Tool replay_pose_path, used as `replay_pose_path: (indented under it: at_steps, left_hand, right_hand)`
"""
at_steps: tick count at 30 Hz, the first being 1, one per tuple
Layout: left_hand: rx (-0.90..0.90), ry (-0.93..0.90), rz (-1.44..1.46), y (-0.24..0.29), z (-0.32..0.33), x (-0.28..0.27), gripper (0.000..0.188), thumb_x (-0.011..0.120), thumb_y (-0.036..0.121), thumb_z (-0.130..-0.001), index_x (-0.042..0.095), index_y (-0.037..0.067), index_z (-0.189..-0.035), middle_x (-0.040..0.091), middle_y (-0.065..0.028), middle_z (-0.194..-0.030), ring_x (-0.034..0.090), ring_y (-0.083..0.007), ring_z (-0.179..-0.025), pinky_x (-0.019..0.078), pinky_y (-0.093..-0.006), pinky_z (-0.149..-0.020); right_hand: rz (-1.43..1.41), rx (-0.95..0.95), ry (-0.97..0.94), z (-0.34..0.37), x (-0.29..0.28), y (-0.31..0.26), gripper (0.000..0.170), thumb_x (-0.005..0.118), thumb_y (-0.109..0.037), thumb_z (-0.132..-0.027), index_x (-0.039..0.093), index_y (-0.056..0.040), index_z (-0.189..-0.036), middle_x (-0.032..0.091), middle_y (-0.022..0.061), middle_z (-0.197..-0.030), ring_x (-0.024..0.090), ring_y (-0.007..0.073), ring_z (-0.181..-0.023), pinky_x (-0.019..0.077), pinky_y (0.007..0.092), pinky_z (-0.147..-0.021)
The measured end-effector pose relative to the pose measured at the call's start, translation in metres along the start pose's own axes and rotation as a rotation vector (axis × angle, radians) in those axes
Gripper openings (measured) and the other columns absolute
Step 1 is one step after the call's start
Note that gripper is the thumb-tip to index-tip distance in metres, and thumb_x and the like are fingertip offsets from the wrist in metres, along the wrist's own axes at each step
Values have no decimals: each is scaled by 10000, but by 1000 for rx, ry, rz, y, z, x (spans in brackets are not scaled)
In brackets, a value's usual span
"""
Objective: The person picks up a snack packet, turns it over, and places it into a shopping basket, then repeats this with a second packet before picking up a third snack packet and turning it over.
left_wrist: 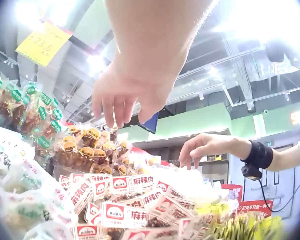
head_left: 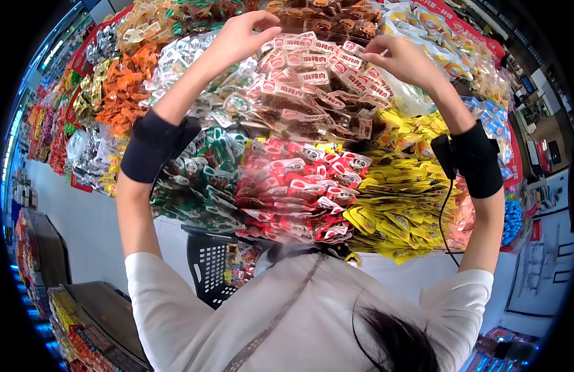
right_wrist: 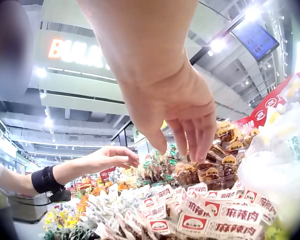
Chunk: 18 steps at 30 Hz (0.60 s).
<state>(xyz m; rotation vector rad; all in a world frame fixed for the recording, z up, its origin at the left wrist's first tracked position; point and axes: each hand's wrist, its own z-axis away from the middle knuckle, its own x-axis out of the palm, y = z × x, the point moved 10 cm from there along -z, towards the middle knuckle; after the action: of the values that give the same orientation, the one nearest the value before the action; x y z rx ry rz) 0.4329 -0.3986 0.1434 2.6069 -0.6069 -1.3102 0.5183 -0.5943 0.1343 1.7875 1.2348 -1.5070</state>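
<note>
Both hands hover over a heap of snack packets (head_left: 315, 77) with white and red labels. My left hand (head_left: 247, 36) is above the far left side of the heap, its fingers loosely bent and nothing in them. Above the far right side is my right hand (head_left: 403, 59), fingers also relaxed and holding nothing. In the left wrist view, the left hand (left_wrist: 132, 92) hangs above the labelled packets (left_wrist: 122, 212). The right wrist view shows the right hand (right_wrist: 172, 107) with fingers pointing down near brown packets (right_wrist: 212, 172).
Red and white packets (head_left: 299, 186) and yellow packets (head_left: 405, 192) fill the near side of the display. Green packets (head_left: 200, 180) and orange packets (head_left: 126, 87) lie to the left. A clear plastic bag (head_left: 414, 93) sits beneath the right hand. A black basket (head_left: 206, 266) stands below the counter.
</note>
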Motion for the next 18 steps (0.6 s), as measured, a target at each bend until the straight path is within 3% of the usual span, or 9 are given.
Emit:
replay_pose_path:
  at_steps: [5,9,10,14,18]
  left_hand:
    - [-36,88,-53,10,71,-37,314,571,261,-823,558,88,-1084,593,-58,-1021,555,-159,-976,404,-313,-862]
    - [-115,129,84,4,115,-51,318,570,239,-833,540,77,-1105,579,-48,-1033,536,-154,-1001,397,-300,-875]
    - [-126,130,96,2,124,-53,314,569,229,-834,538,75,-1106,576,-48,-1040,535,-152,-1002,398,-297,-876]
    - [-200,160,152,-4,161,-56,291,576,170,-829,534,71,-1099,556,-49,-1081,524,-140,-1016,399,-284,-880]
    - [-219,231,160,17,198,-69,291,561,127,-823,527,57,-1103,520,-59,-1123,502,-154,-1042,391,-295,-887]
  right_hand:
    - [-116,87,-15,30,11,3,294,521,-281,-862,579,-18,-977,594,66,-825,548,128,-713,446,274,-643]
    - [-247,93,-27,40,24,-4,324,511,-290,-870,564,2,-1002,595,63,-826,538,107,-703,441,258,-633]
    - [-250,105,-16,45,22,-10,343,549,-332,-834,588,-22,-974,614,97,-819,571,159,-723,453,293,-663]
    - [-364,110,-49,65,42,-35,298,508,-269,-875,561,-15,-1023,579,27,-801,534,85,-737,432,232,-657]
    - [-524,126,-23,102,55,-73,257,554,-218,-844,564,-7,-991,592,66,-764,531,95,-694,427,226,-597]
